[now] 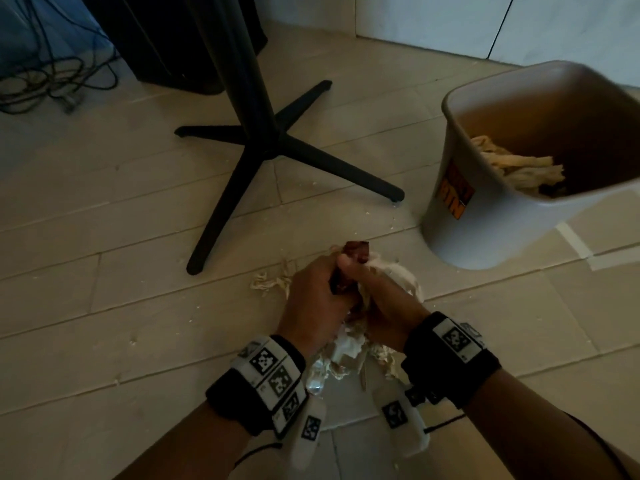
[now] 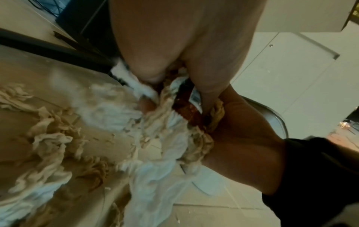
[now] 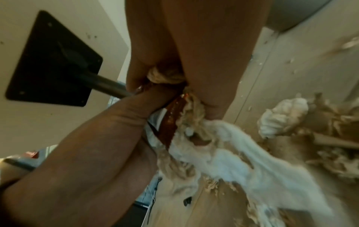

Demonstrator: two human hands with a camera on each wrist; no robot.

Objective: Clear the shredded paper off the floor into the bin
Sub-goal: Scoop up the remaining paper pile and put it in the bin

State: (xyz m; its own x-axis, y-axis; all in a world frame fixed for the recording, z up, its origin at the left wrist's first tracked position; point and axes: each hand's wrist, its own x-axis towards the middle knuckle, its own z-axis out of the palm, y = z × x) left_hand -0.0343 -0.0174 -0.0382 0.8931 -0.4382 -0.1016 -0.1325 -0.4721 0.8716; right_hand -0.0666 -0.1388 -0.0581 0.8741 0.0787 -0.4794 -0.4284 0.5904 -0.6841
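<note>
Both hands press together over one bundle of shredded paper [image 1: 349, 337] just above the floor [image 1: 104, 306]. The left hand [image 1: 311, 296] and the right hand [image 1: 384, 306] touch thumb to thumb, each grip curled round the bundle, which mixes white and tan strips with a dark red, shiny wrapper [image 1: 356, 252] sticking up between the thumbs. In the left wrist view the strips [image 2: 161, 138] spill down from the fingers [image 2: 147, 67], with the red wrapper [image 2: 186, 110] wedged against the other palm. The right wrist view shows the same clamp: tan shreds [image 3: 167, 76] squeezed between the two hands and a white wad [image 3: 233, 153] trailing below them.

More loose shreds [image 1: 270, 280] lie on the floor just left of the hands, and small crumbs are scattered over the planks towards the black stand base [image 1: 277, 147]. Beyond the hands to the right, near the wall [image 1: 415, 19], stands the pale bin [image 1: 485, 216], tilted in the wide lens, with an orange label on its side. Shredded paper [image 1: 519, 168] already lies inside it. A tangle of cables [image 1: 52, 81] sits at the far left corner of the floor.
</note>
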